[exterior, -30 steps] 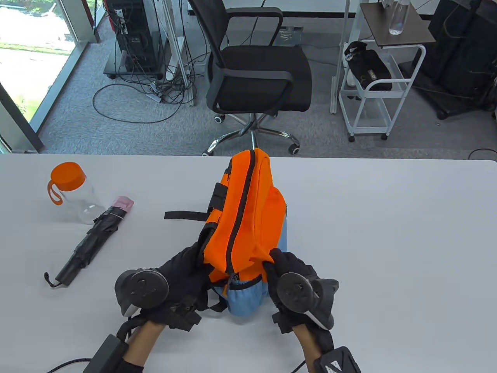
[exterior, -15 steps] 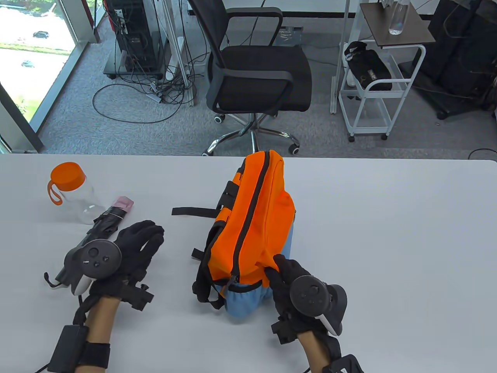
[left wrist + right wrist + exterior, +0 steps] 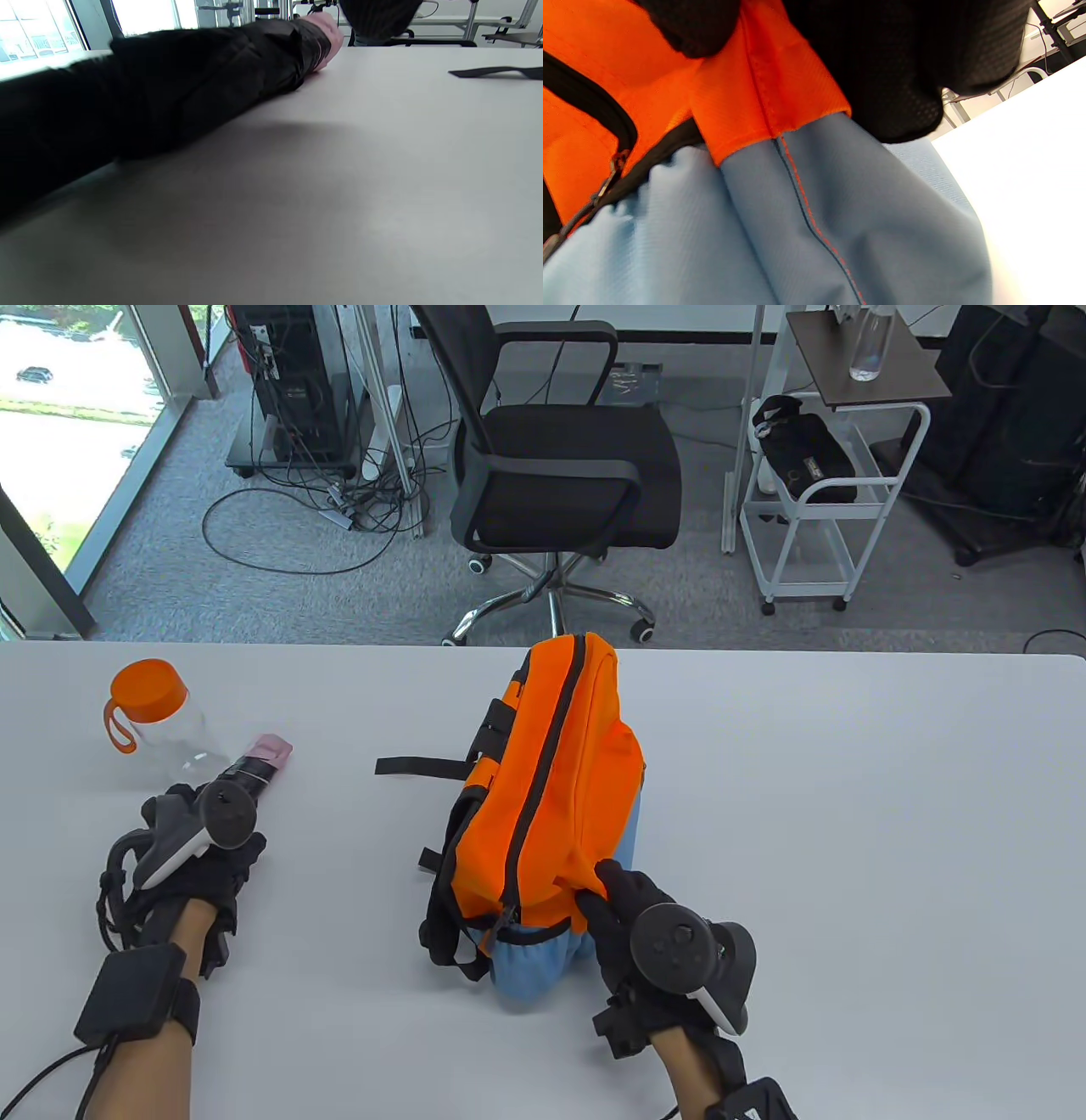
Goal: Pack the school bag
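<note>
Table view: your right hand [image 3: 632, 903] pinched the bag's [image 3: 551, 780] orange fabric — likely steadying it upright mid-table, by the far edge. Your left hand [image 3: 199, 857] lay over the folded umbrella [image 3: 178, 93] near the left edge — grip hidden, can't tell.
</note>
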The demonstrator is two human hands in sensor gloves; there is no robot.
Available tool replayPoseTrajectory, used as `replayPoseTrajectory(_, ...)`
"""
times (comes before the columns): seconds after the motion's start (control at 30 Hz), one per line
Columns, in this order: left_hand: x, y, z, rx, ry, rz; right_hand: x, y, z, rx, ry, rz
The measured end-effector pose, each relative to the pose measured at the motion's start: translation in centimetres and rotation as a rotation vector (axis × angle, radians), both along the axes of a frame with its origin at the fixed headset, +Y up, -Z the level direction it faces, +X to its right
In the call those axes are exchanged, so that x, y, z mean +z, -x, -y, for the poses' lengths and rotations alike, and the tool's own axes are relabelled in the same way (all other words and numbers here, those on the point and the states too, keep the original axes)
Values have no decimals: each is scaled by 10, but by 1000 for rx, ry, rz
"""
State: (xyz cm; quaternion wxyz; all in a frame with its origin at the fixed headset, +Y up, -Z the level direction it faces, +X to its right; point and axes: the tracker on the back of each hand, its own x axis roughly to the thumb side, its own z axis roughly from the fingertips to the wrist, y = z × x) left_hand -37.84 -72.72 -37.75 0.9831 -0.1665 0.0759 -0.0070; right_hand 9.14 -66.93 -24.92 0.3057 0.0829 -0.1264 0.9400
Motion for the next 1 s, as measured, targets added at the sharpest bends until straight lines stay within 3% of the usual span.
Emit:
replayPoseTrajectory(0.1,-8,-2,13,26,28,-38,0,0,0,-3,5,-2)
replayPoseTrajectory(0.23,-12,-12,16,-163,47,32,0,-1,0,1,11,-2)
replayPoseTrajectory(0.37,-6,-10,16,-31,66,-37,0,1,0,4,11,-7)
replayPoseTrajectory(0.53,2,-7,5,-11,125,23,0,1,0,6,14,-10)
replayPoseTrajectory(0.67,12,-7,-10,145,75,142,0,0,0,7,18,-9)
replayPoseTrajectory(0.73,18,-14,-14,155,43,273,0,0,0,7,19,-12)
replayPoseTrajectory(0.83,25,-31,-7,74,126,423,-1,1,0,9,17,-14)
replayPoseTrajectory(0.93,29,-52,11,-264,192,563,0,1,0,15,16,-10)
replayPoseTrajectory(1.0,33,-67,19,-477,120,674,0,0,0,14,19,-8)
